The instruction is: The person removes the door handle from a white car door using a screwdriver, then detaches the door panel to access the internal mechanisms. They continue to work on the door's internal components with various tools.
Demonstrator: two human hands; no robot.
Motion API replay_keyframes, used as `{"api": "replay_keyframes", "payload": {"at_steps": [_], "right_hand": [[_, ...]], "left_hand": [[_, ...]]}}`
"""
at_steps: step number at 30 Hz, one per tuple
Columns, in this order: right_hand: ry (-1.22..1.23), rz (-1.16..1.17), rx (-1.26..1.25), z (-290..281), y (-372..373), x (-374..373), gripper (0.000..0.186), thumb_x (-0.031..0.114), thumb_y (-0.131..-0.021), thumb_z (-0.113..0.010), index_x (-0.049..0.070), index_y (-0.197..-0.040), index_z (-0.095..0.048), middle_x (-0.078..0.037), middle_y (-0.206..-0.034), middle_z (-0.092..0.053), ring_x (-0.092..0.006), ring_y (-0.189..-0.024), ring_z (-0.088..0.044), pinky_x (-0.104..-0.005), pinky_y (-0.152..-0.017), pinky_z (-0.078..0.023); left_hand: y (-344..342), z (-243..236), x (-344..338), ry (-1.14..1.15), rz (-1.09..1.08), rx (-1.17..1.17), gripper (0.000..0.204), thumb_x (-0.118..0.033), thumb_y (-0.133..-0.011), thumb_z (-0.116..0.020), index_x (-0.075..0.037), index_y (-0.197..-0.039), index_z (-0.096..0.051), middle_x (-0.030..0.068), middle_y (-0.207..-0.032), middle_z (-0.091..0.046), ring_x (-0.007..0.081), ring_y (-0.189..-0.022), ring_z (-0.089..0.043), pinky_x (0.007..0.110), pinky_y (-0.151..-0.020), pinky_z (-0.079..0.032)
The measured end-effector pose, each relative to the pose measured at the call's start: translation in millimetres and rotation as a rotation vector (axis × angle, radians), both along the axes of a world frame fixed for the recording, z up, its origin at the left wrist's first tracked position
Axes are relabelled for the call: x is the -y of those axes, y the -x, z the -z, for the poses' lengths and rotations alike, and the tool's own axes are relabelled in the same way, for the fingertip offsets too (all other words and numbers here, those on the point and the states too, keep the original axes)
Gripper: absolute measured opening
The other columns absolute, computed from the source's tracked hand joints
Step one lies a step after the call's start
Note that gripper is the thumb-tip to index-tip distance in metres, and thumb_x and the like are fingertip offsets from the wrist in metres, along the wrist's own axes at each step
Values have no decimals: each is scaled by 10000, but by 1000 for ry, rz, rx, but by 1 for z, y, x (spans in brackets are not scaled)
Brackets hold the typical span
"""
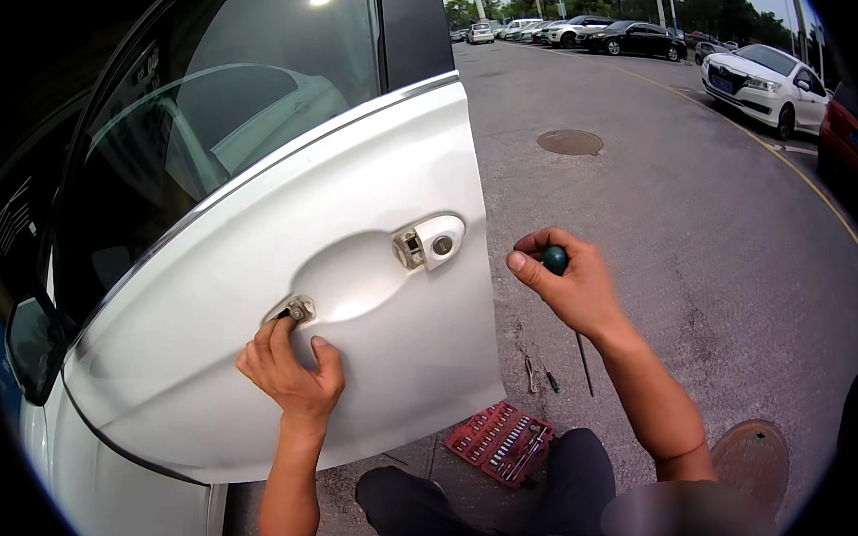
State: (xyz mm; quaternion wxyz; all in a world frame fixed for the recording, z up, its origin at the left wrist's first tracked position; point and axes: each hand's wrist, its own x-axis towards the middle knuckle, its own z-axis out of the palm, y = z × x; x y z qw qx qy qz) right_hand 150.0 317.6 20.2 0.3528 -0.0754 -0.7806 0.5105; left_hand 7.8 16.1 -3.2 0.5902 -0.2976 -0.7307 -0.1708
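Observation:
A white car door [181, 371] stands swung out, its handle recess [346, 278] lacking a grip. My left hand [291, 368] has curled fingertips touching the small black-and-metal fitting [297, 309] at the recess's left end, thumb apart. At the right end sit a white lock cover with a round cylinder [442, 245] and an exposed metal slot. My right hand [569, 285], right of the door, grips a screwdriver by its green handle [555, 259], long shaft hanging downward.
An open red socket case [497, 441] lies by my dark-trousered legs [578, 470], with pliers [530, 372] and a small green-handled tool [551, 379] nearby. A side mirror [35, 344] is at far left. Parked cars, including a white one [759, 86], line the lot beyond.

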Motion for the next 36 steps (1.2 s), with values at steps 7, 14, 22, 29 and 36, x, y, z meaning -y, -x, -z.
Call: {"api": "replay_keyframes", "payload": {"at_steps": [7,14,22,29,36], "right_hand": [[-173,-50,-10,23,24,14,566,417,-821,-779,-32,-1144,-665,-189,-1014,-709,-259,-920,-701,-370,-799,-557],[-80,20,-38,49,40,16,431,353,-814,-770,-18,-996,-647,-229,-860,-680,-396,-824,-668,-452,-707,-512],[-169,40,39,40,43,20,435,328,-818,-782,-34,-1024,-654,-230,-841,-691,-374,-795,-687,-434,-709,-526],[-147,22,50,41,46,18,435,336,-827,-777,-5,-1072,-664,-212,-903,-703,-365,-854,-686,-438,-760,-526],[-155,-9,84,38,45,16,485,373,-822,-760,-41,-1044,-642,-218,-889,-698,-394,-887,-672,-468,-762,-519]], "left_hand": [[-8,5,4,-82,162,55,402,-58,-778,-639,10,-1172,-598,156,-1160,-588,313,-1064,-563,394,-890,-422],[-50,-44,-76,225,311,9,628,-149,-772,-805,-26,-1333,-553,153,-1214,-567,332,-1061,-557,423,-914,-462],[-32,-70,-131,278,231,-81,493,-235,-699,-863,-50,-1120,-685,86,-1007,-612,253,-845,-623,375,-673,-519],[-32,-54,-143,107,277,-68,440,-215,-712,-862,-45,-1083,-698,86,-927,-603,245,-713,-639,357,-604,-526],[-34,-60,-139,141,293,-18,451,-206,-703,-869,-54,-1093,-698,70,-900,-596,225,-670,-630,347,-571,-520]]}}
